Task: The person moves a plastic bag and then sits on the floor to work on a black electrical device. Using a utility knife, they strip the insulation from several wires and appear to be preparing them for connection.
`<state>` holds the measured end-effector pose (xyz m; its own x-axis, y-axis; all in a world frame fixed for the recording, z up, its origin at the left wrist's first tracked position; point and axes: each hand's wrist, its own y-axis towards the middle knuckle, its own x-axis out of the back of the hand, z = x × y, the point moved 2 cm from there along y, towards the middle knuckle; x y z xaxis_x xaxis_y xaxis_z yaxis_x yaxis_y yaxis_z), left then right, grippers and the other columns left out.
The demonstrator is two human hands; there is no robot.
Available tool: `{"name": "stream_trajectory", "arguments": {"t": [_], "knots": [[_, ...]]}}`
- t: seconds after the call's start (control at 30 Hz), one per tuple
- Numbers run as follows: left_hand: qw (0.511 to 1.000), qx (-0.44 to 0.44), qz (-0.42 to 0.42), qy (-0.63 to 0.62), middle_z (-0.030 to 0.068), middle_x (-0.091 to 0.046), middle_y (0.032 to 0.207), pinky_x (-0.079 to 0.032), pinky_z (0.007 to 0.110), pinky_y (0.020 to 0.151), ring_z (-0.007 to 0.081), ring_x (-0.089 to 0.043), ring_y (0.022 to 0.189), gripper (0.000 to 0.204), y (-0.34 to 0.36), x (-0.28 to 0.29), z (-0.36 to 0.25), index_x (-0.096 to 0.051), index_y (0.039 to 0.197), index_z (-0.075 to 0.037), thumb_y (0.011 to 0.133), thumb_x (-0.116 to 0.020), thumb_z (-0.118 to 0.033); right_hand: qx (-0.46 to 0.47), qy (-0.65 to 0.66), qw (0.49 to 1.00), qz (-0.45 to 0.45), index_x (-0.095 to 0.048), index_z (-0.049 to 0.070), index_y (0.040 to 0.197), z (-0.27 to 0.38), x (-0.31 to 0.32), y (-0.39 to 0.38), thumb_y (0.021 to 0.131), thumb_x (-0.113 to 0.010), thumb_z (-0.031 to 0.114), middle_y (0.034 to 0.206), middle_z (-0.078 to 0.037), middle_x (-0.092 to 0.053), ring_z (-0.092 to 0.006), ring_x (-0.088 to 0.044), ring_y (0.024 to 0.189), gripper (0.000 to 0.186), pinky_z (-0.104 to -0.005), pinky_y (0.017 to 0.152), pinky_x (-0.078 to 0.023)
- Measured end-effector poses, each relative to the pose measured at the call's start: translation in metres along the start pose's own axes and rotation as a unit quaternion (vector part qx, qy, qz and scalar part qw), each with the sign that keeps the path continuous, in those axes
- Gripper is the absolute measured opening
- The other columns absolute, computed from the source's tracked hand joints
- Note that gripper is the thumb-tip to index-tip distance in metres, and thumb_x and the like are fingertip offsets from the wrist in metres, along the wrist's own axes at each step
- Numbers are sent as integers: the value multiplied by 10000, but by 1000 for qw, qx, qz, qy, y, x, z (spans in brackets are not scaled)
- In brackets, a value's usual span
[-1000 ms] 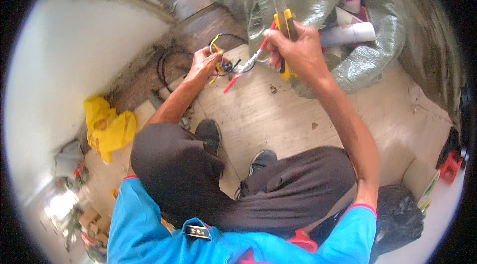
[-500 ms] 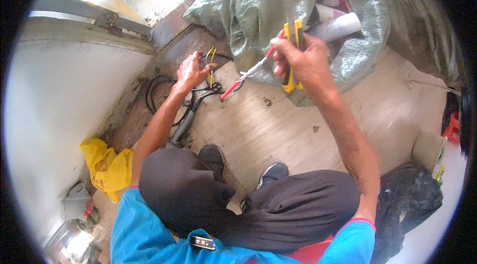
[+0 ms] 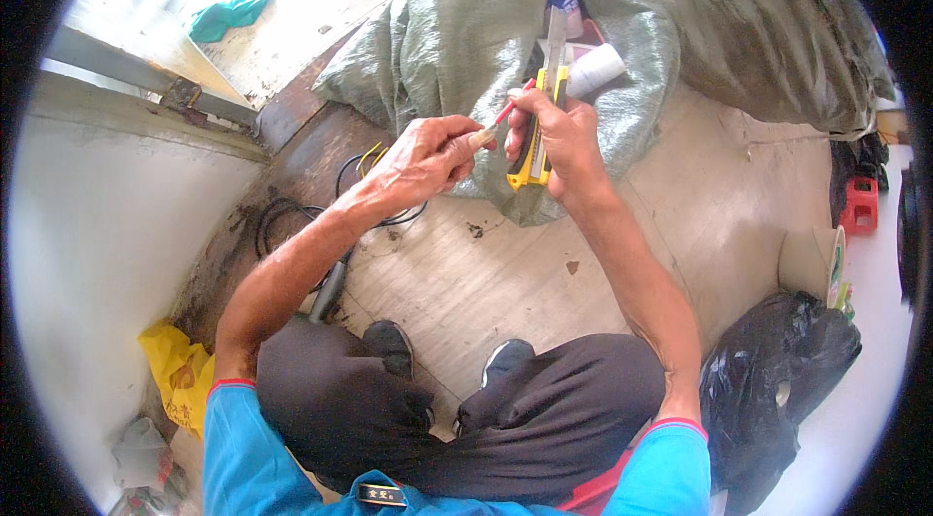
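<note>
My right hand (image 3: 562, 132) is closed around a yellow and black utility knife (image 3: 530, 152). The knife's long blade is out and points away from me. Between the same hand's thumb and fingers is the red end of a thin red-and-white wire-like strand (image 3: 509, 110). My left hand (image 3: 432, 158) pinches this strand close to the right hand and hides the rest of it. Beyond the left wrist, on the floor, lies a black cable (image 3: 277, 215) in loose loops, with yellow wires (image 3: 368, 158) near it. A grey handle-like piece (image 3: 331, 291) lies near my left knee.
A large greenish woven sack (image 3: 442, 50) lies ahead, its mouth holding a white roll-like cylinder (image 3: 595, 69) and a blue-and-white bottle (image 3: 564, 3). Left are a white wall (image 3: 107, 224) and a yellow bag (image 3: 175, 370). A black plastic bag (image 3: 777, 370) sits right.
My left hand has left the yellow wires and moved right to pinch the red-and-white strand. The right hand still holds the knife and strand. The view has shifted slightly.
</note>
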<state>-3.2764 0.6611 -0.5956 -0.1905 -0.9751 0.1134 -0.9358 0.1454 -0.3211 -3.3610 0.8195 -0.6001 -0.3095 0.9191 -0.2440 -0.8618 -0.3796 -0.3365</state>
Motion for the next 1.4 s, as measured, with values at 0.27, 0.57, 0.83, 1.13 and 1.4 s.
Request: {"name": "stream_trajectory", "arguments": {"t": [0.27,0.57,0.83,1.13,1.4], "knots": [[993,-62,-97,-36,-23,-502,685,-377,248,524,56,-432,592,294,1,-17,2,-614,1078,26,1012,-553,-254,-58,124,991,-11,-622,16,832,-1,8,7,900,-622,220,655,-51,-612,-186,-606,505,214,-330,473,-531],[986,-39,-33,-156,-59,-425,631,-315,213,428,45,-400,493,398,25,-11,-18,-600,1151,-13,1050,-446,-366,170,-251,952,-49,-638,11,870,29,36,3,904,-657,309,670,-124,-652,-278,-627,505,300,-379,485,-512],[985,-75,-32,-152,-26,-496,708,-358,228,464,61,-457,540,341,52,-22,-23,-560,1158,-58,1049,-446,-361,306,-617,715,-119,-563,39,897,18,46,-12,836,-691,318,835,-167,-668,-364,-671,754,312,-481,610,-510],[981,-95,-22,-170,-25,-518,740,-365,216,511,52,-468,590,317,53,-22,-7,-560,1146,-46,1040,-479,-335,310,-630,704,-111,-562,48,893,0,53,-11,792,-743,299,812,-145,-652,-357,-668,704,325,-472,582,-507],[974,-70,-4,-217,-41,-466,728,-329,200,493,36,-399,580,281,45,-25,-9,-573,1109,-52,1042,-487,-312,313,-623,709,-109,-562,45,878,0,52,-15,788,-743,285,803,-140,-658,-347,-673,709,314,-466,582,-507]]}}
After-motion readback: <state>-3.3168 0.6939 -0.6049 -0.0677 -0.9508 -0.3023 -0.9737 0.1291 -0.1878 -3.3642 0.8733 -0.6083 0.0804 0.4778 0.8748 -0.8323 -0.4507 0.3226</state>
